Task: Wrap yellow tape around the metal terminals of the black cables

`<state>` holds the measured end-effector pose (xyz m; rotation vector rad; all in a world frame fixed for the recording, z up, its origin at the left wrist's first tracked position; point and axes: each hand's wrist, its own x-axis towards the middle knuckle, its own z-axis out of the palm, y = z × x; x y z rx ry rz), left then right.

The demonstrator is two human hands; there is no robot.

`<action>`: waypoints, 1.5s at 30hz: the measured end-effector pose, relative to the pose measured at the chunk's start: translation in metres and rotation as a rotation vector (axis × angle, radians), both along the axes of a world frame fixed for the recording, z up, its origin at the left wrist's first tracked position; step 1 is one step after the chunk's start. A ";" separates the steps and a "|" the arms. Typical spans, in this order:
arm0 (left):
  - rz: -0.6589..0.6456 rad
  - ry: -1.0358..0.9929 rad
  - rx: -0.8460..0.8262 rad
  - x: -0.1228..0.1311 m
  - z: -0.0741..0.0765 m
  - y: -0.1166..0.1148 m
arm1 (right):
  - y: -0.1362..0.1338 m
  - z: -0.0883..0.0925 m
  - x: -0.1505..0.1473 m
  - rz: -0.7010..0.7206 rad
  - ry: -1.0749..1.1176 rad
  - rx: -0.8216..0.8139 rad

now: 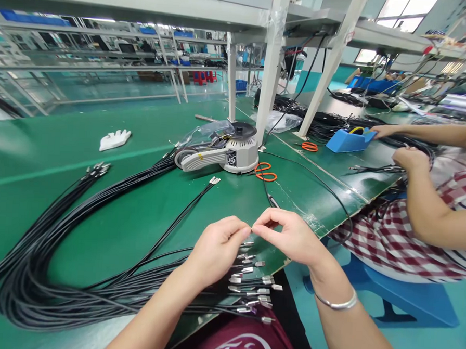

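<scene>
Maroon white-printed cloth lies nearest; above silver-tipped black cables, left hand and right hand pinch narrowly, contents indistinct: likely fine fingertip work, next calling for steadiness.

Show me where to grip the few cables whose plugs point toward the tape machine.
Pinch the cables from above, on their near right side, just behind the plugs. They run close together there, lying flat and apart from the thick bundle to their left, so one pinch should likely take them all.
</scene>
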<state>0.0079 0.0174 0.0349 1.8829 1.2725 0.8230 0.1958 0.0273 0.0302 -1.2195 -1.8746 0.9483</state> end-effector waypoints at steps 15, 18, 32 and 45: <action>0.025 0.450 -0.047 -0.059 -0.021 -0.019 | 0.003 -0.020 -0.002 -0.115 0.110 -0.150; 0.025 0.392 -0.051 -0.051 -0.017 -0.016 | 0.002 -0.023 -0.001 -0.107 0.166 -0.180; -0.133 0.050 -0.414 -0.002 -0.002 0.006 | -0.015 -0.025 0.001 -0.101 0.384 -0.342; -0.105 -0.040 -0.407 0.008 -0.008 0.007 | -0.022 -0.033 0.003 -0.114 0.384 -0.299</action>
